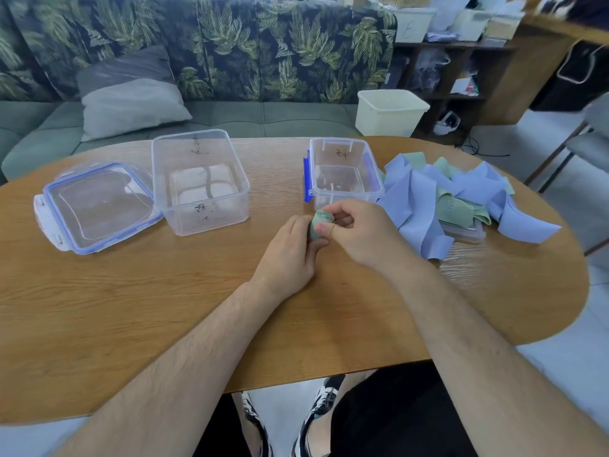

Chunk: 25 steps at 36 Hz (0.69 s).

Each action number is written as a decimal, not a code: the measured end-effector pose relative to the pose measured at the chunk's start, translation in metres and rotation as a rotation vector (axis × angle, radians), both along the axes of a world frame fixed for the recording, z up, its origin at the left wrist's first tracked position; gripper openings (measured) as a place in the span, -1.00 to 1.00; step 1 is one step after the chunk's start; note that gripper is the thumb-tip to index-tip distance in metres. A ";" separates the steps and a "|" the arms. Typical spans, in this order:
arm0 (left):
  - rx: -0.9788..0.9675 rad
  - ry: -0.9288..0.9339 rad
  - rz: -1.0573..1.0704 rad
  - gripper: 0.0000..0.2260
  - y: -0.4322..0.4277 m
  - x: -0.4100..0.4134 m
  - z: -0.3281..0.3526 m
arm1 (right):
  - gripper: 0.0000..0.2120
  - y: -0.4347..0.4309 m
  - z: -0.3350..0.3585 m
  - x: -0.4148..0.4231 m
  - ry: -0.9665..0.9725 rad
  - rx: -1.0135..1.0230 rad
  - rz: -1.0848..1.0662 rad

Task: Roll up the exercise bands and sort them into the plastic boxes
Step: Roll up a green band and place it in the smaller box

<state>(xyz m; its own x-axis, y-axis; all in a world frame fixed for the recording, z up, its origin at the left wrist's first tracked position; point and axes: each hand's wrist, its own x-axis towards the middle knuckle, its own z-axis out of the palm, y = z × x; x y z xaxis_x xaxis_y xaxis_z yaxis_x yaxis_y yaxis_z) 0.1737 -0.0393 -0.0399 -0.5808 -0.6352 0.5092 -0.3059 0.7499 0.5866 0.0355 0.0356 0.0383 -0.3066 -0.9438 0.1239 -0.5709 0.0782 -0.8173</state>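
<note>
Just before the smaller box (344,173), you hold a green band (321,222) wound into a tight coil. Your left hand (293,249) curls round it and your right hand (359,232) pinches its edge, likely so it cannot spring loose. Unrolled bands (461,196) lie heaped at your right.

Left to right lie lid (99,206), large box (211,223), small box (339,140), loose bands (412,192).
</note>
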 end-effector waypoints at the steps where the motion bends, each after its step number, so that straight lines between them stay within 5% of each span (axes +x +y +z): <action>1: -0.005 0.002 0.000 -0.69 -0.001 -0.002 0.000 | -0.87 0.000 0.001 -0.001 -0.005 -0.004 -0.006; 7: -0.008 0.071 0.025 -0.72 0.004 -0.001 0.006 | -0.87 -0.002 -0.010 -0.004 -0.052 -0.016 -0.078; 12: 0.101 0.298 0.095 -0.78 0.009 0.004 0.018 | -0.83 0.000 -0.011 0.002 -0.614 0.001 -0.115; 17: 0.089 0.316 0.113 -0.78 0.005 0.001 0.025 | -0.79 -0.005 -0.012 0.003 -0.853 0.075 -0.042; 19: 0.041 0.307 0.106 -0.76 0.001 0.000 0.022 | -0.82 -0.006 -0.018 0.002 -0.787 0.104 -0.057; 23: 0.055 0.199 0.054 -0.72 -0.003 0.000 0.010 | -0.86 -0.003 -0.021 0.003 -0.230 -0.005 -0.196; 25: 0.046 0.114 0.033 -0.67 -0.004 0.001 0.005 | -0.84 0.001 -0.014 0.008 -0.154 -0.112 -0.146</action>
<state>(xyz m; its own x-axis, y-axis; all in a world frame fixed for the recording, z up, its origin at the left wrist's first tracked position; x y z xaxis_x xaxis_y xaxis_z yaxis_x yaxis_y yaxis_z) 0.1743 -0.0437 -0.0351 -0.4995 -0.6770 0.5406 -0.2590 0.7122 0.6524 0.0436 0.0365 0.0247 -0.4625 -0.8709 0.1663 -0.4280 0.0551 -0.9021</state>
